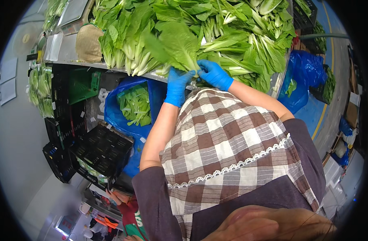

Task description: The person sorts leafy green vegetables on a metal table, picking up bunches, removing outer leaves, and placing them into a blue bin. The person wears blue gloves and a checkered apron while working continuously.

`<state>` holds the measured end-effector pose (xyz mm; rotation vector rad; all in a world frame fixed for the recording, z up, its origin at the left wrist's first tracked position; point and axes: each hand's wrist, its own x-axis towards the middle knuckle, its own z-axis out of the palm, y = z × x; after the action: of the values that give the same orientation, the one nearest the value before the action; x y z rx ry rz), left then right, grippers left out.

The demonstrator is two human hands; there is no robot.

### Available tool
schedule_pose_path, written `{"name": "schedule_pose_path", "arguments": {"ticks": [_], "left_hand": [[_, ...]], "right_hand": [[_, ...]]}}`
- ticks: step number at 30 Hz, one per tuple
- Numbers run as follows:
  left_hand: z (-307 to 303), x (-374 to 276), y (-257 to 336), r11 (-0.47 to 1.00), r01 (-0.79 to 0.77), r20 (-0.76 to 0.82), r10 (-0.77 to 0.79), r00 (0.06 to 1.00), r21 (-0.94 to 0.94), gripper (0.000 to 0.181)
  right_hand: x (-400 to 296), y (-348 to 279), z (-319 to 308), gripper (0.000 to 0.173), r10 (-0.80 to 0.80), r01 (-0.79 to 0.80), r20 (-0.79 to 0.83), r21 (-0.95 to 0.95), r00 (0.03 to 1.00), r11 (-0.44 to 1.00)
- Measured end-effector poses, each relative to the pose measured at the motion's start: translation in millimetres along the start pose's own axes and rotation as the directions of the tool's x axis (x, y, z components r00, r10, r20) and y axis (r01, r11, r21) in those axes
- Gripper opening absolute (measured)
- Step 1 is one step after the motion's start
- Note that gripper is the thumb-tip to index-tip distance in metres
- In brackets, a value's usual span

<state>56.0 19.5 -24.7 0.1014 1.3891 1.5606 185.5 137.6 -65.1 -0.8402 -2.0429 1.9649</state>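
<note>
My left hand point(178, 84), in a blue glove, closes on the base of a leafy green lettuce-like head point(181, 45) at the table's near edge. The fingers of my right hand point(212, 73), gloved in blue as well, pinch the same base from the other side. The head's broad leaves spread away from me, and one leaf at its left is blurred. Around and beyond my hands, a large heap of leafy greens with white stems point(232, 39) covers the table. My fingertips partly hide the stem end.
Below the table edge at left, a blue plastic bag point(111, 113) holds loose leaves. Black crates point(102, 150) and a green crate point(84, 86) stand beside it. Another blue bag point(304, 69) lies at right. A co-worker's arm point(123, 205) shows at lower left.
</note>
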Motion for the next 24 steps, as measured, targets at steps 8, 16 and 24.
{"name": "schedule_pose_path", "arguments": {"ticks": [8,16,24], "left_hand": [[-1,-1,-7,0.996,0.069,0.065,-0.065,0.996,-0.062,0.033],[-13,-1,-7,0.965,0.072,-0.046,-0.086,0.995,-0.254,0.033],[-23,4,9,0.965,-0.052,-0.162,0.096,0.982,0.257,0.048]], "right_hand": [[-6,-38,1,0.039,0.048,-0.075,-0.096,-0.305,0.994,0.949],[-1,-20,4,0.024,0.246,-0.176,-0.057,0.548,0.968,0.818],[1,-22,-13,0.024,0.297,-0.191,-0.099,0.566,0.95,0.802]]}}
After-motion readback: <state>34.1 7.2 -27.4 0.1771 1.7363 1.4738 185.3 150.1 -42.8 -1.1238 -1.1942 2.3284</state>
